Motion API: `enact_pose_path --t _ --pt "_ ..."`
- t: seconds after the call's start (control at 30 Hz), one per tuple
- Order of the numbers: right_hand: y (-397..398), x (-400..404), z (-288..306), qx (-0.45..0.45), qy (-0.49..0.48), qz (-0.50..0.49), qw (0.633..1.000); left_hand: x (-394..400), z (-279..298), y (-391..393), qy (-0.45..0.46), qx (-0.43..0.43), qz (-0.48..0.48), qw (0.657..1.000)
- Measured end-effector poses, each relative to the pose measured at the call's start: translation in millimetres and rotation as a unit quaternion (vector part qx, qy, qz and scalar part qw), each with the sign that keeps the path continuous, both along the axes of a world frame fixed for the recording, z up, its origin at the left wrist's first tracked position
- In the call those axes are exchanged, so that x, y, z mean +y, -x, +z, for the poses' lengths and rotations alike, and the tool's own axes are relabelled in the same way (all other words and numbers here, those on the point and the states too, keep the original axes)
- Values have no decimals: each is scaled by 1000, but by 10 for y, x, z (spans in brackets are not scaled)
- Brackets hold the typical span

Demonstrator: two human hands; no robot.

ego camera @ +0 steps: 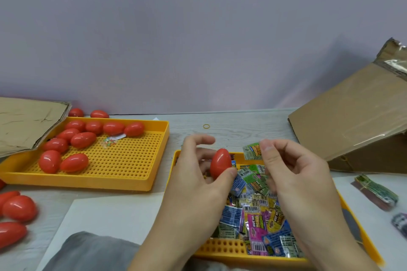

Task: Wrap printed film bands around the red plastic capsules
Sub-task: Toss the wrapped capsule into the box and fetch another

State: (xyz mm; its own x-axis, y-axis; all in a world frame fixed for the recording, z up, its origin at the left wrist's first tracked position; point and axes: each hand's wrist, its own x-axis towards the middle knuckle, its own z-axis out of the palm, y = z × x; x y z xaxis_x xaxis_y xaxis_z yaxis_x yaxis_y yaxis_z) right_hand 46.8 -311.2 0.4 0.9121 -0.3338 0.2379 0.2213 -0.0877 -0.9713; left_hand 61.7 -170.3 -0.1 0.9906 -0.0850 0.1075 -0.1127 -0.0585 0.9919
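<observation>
Head view. Setting: plain lilac-grey wall behind a pale wood-grain tabletop [242,125].

Item 1: yellow perforated plastic tray [123,160], left of centre, which held a loose cluster of glossy red egg-shaped plastic capsules [74,141] at its far-left end. More red capsules lay outside it, two behind its rim and several at the left frame edge.

Item 2: second yellow perforated tray [222,248], nearest the person, filled with a heap of small printed film bands [253,211] in green, blue, pink and yellow.

Item 3: one red capsule, held [221,164] over the far end of that second tray. The left hand [193,182] pinched it upright, thumb on its lower side, other fingers curled behind, forefinger lifted clear.

Item 4: right hand [295,174], just beside the capsule and not touching it, fingers curled with thumb and forefinger raised; blur at the fingertips left it unclear whether a band was pinched there.

Item 5: brown cardboard flaps at far left [28,121] and far right [352,112]; a small yellow rubber band [206,126]; bundled bands [376,191] at right.

Handling note, as judgement: the step appeared to be bringing a band to the capsule. The glossy shell will probably slip, so the pinch should stay low, leaving the waist free, and the band should go on square and snug.
</observation>
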Motion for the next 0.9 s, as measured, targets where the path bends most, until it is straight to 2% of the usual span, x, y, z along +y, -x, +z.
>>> enact_pose_path --t 0.23,0.53,0.67,0.9 --pt "9 -22 20 -7 24 -19 1000 18 62 6 -6 -18 -18 1000" --pt "-3 -4 16 -5 26 45 999 4 56 -13 34 -23 -43 998" --pt "-6 -13 21 -8 24 56 998 8 65 -8 72 -26 -27 997" --pt "41 3 50 3 23 89 996 20 49 -11 51 -34 7 998"
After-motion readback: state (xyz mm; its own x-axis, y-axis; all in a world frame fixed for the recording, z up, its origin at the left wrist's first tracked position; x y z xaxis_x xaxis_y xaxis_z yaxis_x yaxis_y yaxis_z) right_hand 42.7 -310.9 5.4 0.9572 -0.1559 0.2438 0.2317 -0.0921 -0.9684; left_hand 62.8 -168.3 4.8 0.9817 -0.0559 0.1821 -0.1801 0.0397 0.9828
